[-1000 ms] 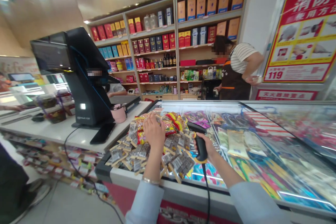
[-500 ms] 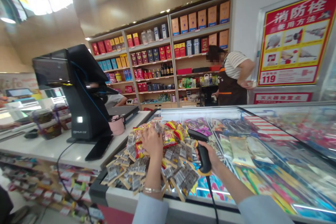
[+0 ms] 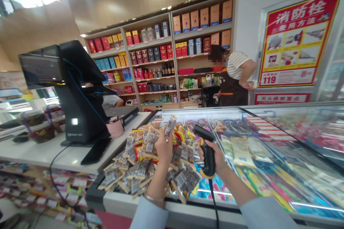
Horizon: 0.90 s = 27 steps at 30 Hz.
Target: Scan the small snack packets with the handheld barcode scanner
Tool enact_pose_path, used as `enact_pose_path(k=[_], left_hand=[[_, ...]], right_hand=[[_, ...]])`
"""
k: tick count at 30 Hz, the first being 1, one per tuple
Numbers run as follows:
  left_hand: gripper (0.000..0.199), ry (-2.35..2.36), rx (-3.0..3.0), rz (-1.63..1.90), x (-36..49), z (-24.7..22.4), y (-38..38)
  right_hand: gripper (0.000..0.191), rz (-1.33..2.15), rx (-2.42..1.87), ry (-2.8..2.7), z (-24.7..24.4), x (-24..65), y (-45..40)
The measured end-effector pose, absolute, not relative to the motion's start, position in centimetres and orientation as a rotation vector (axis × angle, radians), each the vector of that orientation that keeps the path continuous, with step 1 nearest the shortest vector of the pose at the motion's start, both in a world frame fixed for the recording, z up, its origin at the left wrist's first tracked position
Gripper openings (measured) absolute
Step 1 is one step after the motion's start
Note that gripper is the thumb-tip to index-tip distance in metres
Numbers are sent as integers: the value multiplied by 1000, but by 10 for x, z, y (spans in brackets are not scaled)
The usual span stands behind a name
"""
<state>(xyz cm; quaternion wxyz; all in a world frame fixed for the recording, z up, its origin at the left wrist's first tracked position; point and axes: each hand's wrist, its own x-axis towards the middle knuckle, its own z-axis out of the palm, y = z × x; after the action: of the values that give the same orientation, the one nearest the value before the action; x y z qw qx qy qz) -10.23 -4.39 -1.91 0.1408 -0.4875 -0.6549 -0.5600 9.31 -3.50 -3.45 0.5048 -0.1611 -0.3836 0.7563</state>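
While in hands (image 3: 163,154), packet (image 3: 170,125), barcode scanner (image 3: 207,154)

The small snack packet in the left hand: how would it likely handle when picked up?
The small snack packet is probably light, since the left hand holds it up with just its fingers. Its glossy film looks slippery, and it would likely slide easily over the heap of similar packets.

A convenience shop: a checkout counter with a POS terminal (image 3: 80,93), stocked wall shelves (image 3: 150,61) and a snack-filled freezer (image 3: 268,150).
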Motion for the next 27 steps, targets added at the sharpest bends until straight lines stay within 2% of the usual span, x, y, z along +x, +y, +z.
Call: enact_pose_path(k=[27], left_hand=[[38,-1934,-1377,-1503,-109,-23,-41]], right_hand=[[26,1887,-438,-918,-38,93,-34]])
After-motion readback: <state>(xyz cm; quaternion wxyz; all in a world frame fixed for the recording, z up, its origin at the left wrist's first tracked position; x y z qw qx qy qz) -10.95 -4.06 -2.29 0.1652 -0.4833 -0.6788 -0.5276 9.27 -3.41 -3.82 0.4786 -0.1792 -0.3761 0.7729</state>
